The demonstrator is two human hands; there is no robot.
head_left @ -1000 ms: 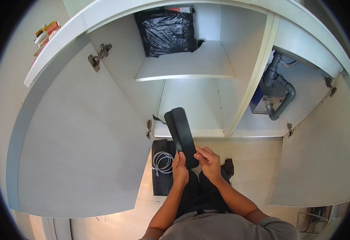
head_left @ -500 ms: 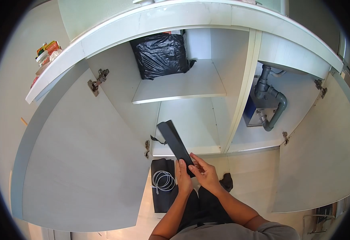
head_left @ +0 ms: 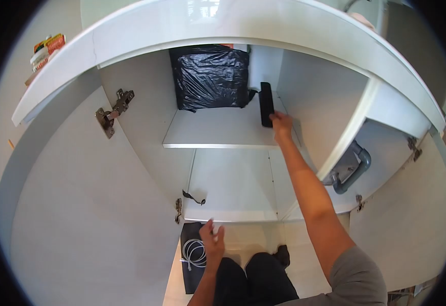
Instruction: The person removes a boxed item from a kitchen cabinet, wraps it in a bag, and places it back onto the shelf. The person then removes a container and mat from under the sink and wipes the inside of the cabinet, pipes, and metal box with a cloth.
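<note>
Raised since the earlier frame, the long black object (head_left: 266, 104) has gone from between 2 hands, low in front of the shelf (head_left: 218, 130), to the shelf's right part, and the left hand (head_left: 213, 242) has come off it.

Farthest left of the shelf, small packets (head_left: 47, 51) sit at the end of the countertop (head_left: 146, 38). Closer in, also left of the shelf, the left door (head_left: 80, 194) stands swung open. Below the shelf and toward its left, out on the floor (head_left: 253, 234), lies a dark folded item (head_left: 191, 280) with a coiled pale cable (head_left: 193, 253) on it. Above these, but under the shelf, a dark strap (head_left: 194, 198) lies low in the compartment. The left hand, below the shelf and just beside the folded item, is empty, its thumb and fingers apart. A bundle in black plastic (head_left: 213, 79) takes up the shelf's left and middle part.

On the shelf's right, the right hand (head_left: 281, 125) pinches the black object by its near end, fingers closed on it. Whether the object bears on the shelf, I cannot tell. Right of the shelf are a grey pipe (head_left: 361, 173) and, beyond it, the right door (head_left: 406, 219), also open.

Bringing the object up to the shelf looks done; letting go is not, and the folded item and cable are outside, below the shelf.
</note>
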